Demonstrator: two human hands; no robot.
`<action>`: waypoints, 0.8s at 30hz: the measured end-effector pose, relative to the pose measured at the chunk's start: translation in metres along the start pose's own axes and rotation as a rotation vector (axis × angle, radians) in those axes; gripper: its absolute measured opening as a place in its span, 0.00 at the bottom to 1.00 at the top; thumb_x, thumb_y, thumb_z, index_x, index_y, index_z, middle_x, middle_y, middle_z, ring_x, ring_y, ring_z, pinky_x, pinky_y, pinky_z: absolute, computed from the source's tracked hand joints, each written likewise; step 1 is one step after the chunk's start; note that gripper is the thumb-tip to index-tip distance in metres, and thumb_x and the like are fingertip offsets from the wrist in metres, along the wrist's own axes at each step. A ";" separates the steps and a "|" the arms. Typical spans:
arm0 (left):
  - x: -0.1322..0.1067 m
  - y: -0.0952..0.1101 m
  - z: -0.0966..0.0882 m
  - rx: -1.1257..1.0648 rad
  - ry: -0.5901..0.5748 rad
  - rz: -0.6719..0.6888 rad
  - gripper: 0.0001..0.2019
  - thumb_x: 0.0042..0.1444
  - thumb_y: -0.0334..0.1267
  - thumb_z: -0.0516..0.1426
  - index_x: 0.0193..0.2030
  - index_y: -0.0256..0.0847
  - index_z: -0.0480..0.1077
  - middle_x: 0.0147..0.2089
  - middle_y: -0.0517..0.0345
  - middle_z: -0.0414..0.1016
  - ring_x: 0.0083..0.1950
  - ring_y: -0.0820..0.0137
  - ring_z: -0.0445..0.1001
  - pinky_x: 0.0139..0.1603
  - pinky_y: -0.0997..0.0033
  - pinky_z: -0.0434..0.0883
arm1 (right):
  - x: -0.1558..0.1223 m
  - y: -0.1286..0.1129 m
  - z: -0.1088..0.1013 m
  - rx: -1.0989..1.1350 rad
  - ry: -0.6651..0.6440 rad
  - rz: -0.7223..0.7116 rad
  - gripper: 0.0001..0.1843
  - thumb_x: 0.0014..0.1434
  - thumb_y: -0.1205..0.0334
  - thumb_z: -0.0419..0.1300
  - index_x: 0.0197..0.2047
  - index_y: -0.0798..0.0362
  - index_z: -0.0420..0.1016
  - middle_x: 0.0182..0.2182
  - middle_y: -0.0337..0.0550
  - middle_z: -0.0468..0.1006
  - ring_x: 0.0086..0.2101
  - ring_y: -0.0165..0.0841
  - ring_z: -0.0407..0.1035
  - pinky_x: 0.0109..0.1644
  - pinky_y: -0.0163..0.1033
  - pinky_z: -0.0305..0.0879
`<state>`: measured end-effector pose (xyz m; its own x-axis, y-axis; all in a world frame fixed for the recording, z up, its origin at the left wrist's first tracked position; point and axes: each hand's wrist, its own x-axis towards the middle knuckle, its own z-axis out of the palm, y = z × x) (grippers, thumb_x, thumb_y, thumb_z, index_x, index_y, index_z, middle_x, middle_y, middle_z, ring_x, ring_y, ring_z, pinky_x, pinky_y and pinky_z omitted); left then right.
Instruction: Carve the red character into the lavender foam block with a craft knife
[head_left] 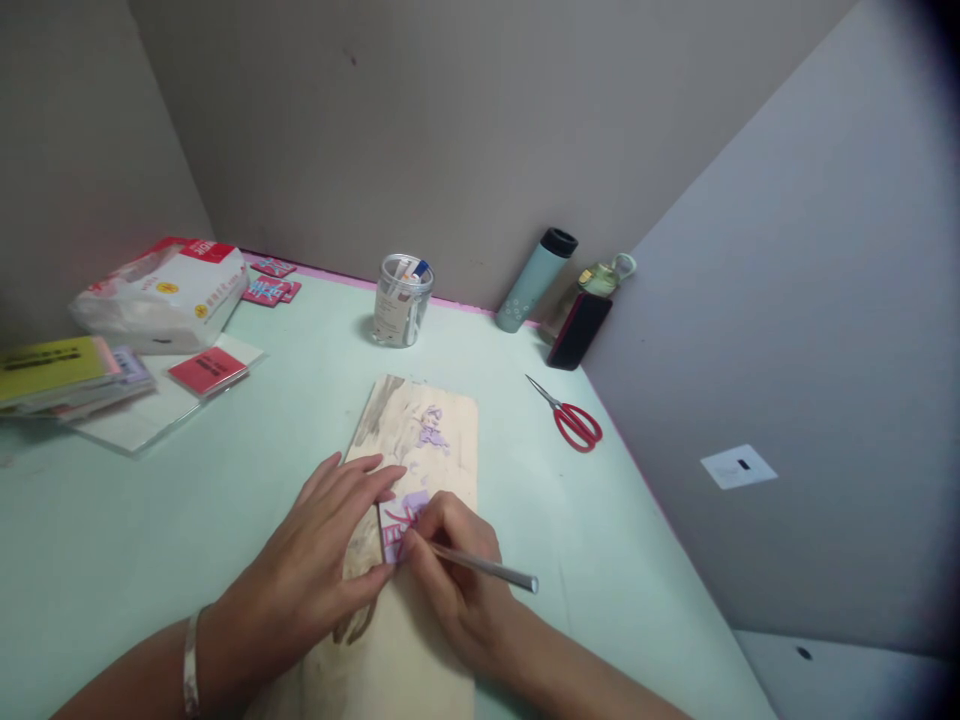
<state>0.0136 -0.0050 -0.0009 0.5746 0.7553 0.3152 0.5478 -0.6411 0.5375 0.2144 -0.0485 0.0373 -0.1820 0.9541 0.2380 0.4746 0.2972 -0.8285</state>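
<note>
A pale wooden board (442,420) lies lengthwise on the mint-green table in front of me. On it rests a small pink-and-lilac paper piece (399,520) with cut-out shapes. My left hand (322,560) lies flat with fingers stretched out, pressing the paper's left edge against the board. My right hand (450,570) is closed in a pen grip round a thin silver craft knife (487,568), whose tip touches the paper. Small lilac scraps (433,432) lie further up the board. A silver bracelet (192,675) circles my left wrist.
Red scissors (574,420) lie right of the board. A clear jar (403,300), a teal flask (534,280), a small bottle (606,276) and a dark case (579,330) stand at the back. Tissue pack (169,295), booklets (60,372) and red cards (207,370) sit at left. Partition walls enclose the table.
</note>
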 end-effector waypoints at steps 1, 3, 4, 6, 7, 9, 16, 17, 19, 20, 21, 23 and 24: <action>0.000 -0.001 0.000 0.001 0.003 0.006 0.33 0.65 0.40 0.58 0.73 0.51 0.51 0.70 0.51 0.69 0.74 0.55 0.64 0.78 0.40 0.54 | 0.000 0.000 0.000 -0.001 -0.002 0.001 0.10 0.69 0.65 0.53 0.34 0.50 0.61 0.27 0.34 0.65 0.28 0.29 0.59 0.33 0.36 0.55; 0.001 -0.002 0.000 0.003 0.003 0.011 0.33 0.65 0.40 0.59 0.73 0.51 0.51 0.70 0.52 0.69 0.74 0.55 0.64 0.78 0.41 0.54 | 0.001 0.000 0.000 0.001 0.000 -0.007 0.09 0.69 0.65 0.53 0.35 0.50 0.61 0.27 0.34 0.65 0.28 0.29 0.59 0.33 0.36 0.55; 0.001 -0.003 0.000 0.005 0.004 0.013 0.33 0.65 0.40 0.59 0.73 0.51 0.51 0.70 0.52 0.69 0.74 0.55 0.64 0.78 0.41 0.54 | 0.001 0.000 0.000 0.003 0.001 -0.009 0.09 0.69 0.65 0.54 0.35 0.50 0.61 0.27 0.34 0.65 0.28 0.29 0.59 0.33 0.36 0.55; 0.001 -0.004 0.001 0.007 -0.001 0.012 0.33 0.65 0.40 0.59 0.73 0.51 0.50 0.70 0.52 0.68 0.74 0.55 0.63 0.78 0.41 0.53 | 0.001 -0.001 0.000 0.009 -0.002 -0.004 0.09 0.69 0.65 0.54 0.35 0.50 0.61 0.27 0.34 0.65 0.28 0.28 0.59 0.33 0.36 0.54; 0.001 -0.004 0.001 0.009 -0.006 0.012 0.33 0.65 0.41 0.59 0.73 0.51 0.50 0.70 0.52 0.68 0.74 0.55 0.63 0.78 0.41 0.53 | 0.001 -0.001 -0.001 0.012 -0.007 0.001 0.09 0.69 0.65 0.54 0.35 0.50 0.61 0.27 0.34 0.65 0.28 0.28 0.59 0.33 0.35 0.55; 0.002 -0.003 0.001 0.014 -0.005 0.011 0.34 0.65 0.41 0.59 0.73 0.51 0.50 0.69 0.52 0.69 0.74 0.55 0.64 0.78 0.41 0.54 | 0.001 -0.001 -0.001 0.013 -0.012 0.004 0.09 0.69 0.65 0.54 0.34 0.50 0.61 0.28 0.34 0.66 0.28 0.28 0.59 0.33 0.35 0.55; 0.000 -0.001 -0.002 0.000 -0.012 0.000 0.35 0.65 0.40 0.59 0.74 0.51 0.49 0.70 0.50 0.69 0.74 0.54 0.63 0.78 0.40 0.53 | 0.001 -0.001 -0.001 0.010 -0.007 0.016 0.09 0.69 0.64 0.54 0.34 0.50 0.61 0.28 0.35 0.67 0.28 0.29 0.60 0.33 0.36 0.56; 0.000 -0.002 -0.002 0.000 -0.007 -0.002 0.35 0.64 0.40 0.60 0.74 0.51 0.49 0.70 0.50 0.69 0.74 0.53 0.63 0.78 0.40 0.53 | 0.001 -0.001 -0.001 0.010 -0.002 0.014 0.10 0.69 0.64 0.54 0.34 0.50 0.61 0.28 0.35 0.67 0.28 0.29 0.60 0.33 0.36 0.56; 0.000 -0.003 -0.001 -0.001 0.002 -0.001 0.35 0.64 0.40 0.60 0.74 0.51 0.49 0.70 0.50 0.69 0.74 0.53 0.64 0.78 0.39 0.53 | 0.001 -0.001 -0.001 0.009 0.001 0.012 0.10 0.69 0.64 0.54 0.33 0.50 0.61 0.27 0.35 0.67 0.28 0.29 0.60 0.33 0.36 0.55; 0.000 -0.003 0.000 -0.001 0.006 0.004 0.35 0.64 0.40 0.60 0.73 0.51 0.50 0.69 0.51 0.70 0.74 0.54 0.64 0.78 0.39 0.54 | 0.001 -0.001 -0.001 0.009 0.001 0.012 0.10 0.69 0.64 0.54 0.33 0.50 0.61 0.27 0.35 0.66 0.27 0.29 0.60 0.32 0.36 0.55; 0.001 -0.003 0.001 -0.004 0.009 0.008 0.34 0.64 0.40 0.60 0.73 0.52 0.50 0.69 0.51 0.70 0.73 0.54 0.65 0.77 0.40 0.54 | 0.001 -0.001 -0.001 0.009 0.000 0.016 0.10 0.69 0.64 0.54 0.33 0.50 0.61 0.27 0.35 0.66 0.27 0.29 0.60 0.32 0.36 0.55; 0.001 -0.004 0.001 -0.007 0.014 0.010 0.33 0.64 0.41 0.60 0.73 0.51 0.52 0.68 0.51 0.71 0.73 0.54 0.65 0.77 0.40 0.54 | 0.001 -0.001 -0.001 0.011 -0.001 0.025 0.10 0.69 0.63 0.54 0.33 0.50 0.61 0.27 0.35 0.66 0.27 0.29 0.59 0.32 0.36 0.55; 0.001 -0.004 0.001 -0.008 0.018 0.009 0.33 0.64 0.41 0.60 0.73 0.51 0.52 0.68 0.51 0.71 0.73 0.54 0.65 0.78 0.40 0.54 | 0.001 0.000 -0.001 0.012 0.000 0.027 0.10 0.68 0.63 0.54 0.33 0.50 0.61 0.27 0.35 0.67 0.28 0.29 0.59 0.32 0.36 0.55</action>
<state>0.0128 -0.0022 -0.0034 0.5687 0.7515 0.3342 0.5375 -0.6472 0.5406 0.2149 -0.0475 0.0384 -0.1691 0.9617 0.2156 0.4686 0.2709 -0.8409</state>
